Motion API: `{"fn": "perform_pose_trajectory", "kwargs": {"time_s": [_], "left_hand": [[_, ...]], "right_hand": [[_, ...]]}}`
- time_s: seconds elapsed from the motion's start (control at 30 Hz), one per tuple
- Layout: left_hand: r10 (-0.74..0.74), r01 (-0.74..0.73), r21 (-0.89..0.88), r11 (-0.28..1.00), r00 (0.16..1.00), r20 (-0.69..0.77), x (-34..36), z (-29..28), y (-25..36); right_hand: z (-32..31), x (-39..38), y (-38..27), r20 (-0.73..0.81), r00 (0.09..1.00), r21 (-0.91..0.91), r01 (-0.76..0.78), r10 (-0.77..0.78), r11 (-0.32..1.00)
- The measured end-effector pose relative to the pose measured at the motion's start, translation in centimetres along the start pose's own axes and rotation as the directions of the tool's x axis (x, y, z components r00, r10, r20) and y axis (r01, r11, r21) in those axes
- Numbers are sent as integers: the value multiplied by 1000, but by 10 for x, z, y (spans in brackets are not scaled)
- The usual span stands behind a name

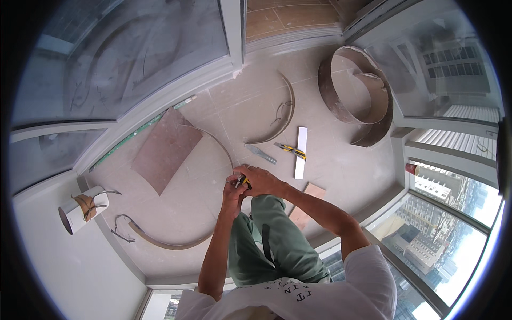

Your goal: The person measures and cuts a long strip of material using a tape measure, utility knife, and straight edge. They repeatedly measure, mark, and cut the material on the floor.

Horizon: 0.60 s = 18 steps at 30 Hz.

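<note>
In front of my knees, my left hand (232, 193) and my right hand (260, 180) are close together, fingers closed. A small yellow-and-black tool (245, 181) shows between them, mostly covered by my right hand; its exact kind is hidden. From my hands a thin curved strip (220, 143) arcs away to the far left, over a flat brown sheet (168, 146). My left fingers pinch it near its edge. Another curved length of strip (170, 246) lies at the left and runs behind my left forearm; whether both are one piece I cannot tell.
Beyond my hands lie a curved strip (290, 109) with wire, a grey flat blade-like piece (261, 153), a yellow-and-black utility knife (290, 151) and a white bar (301, 168). A large coiled brown band (328, 88) stands far right. A white tube (98, 201) leans left; a reddish board (309, 205) lies right.
</note>
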<state>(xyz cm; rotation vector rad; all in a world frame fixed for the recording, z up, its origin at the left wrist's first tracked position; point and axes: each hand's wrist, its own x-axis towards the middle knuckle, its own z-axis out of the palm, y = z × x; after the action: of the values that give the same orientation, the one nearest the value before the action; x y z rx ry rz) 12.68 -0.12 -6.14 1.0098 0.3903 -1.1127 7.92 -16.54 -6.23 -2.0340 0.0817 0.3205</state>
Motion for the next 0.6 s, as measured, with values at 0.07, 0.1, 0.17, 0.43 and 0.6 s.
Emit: {"fn": "perform_pose_trajectory", "kwargs": {"time_s": [0.07, 0.1, 0.17, 0.43, 0.6], "left_hand": [[46, -46, -16, 999, 998, 41, -23, 35, 28], [71, -70, -22, 997, 995, 66, -35, 54, 47], [64, -68, 141, 988, 997, 33, -72, 83, 88], [442, -427, 172, 888, 895, -61, -196, 134, 255], [677, -644, 427, 635, 730, 95, -289, 202, 316]], "right_hand": [[-36, -17, -55, -57, 998, -82, -38, 33, 996], [-54, -24, -79, -108, 994, -96, -23, 13, 995], [-89, -42, -130, -201, 979, -131, 4, -30, 991], [-130, -165, -194, -325, 943, -314, -31, -77, 949], [-79, -262, -187, -590, 801, -245, -57, -103, 968]]}}
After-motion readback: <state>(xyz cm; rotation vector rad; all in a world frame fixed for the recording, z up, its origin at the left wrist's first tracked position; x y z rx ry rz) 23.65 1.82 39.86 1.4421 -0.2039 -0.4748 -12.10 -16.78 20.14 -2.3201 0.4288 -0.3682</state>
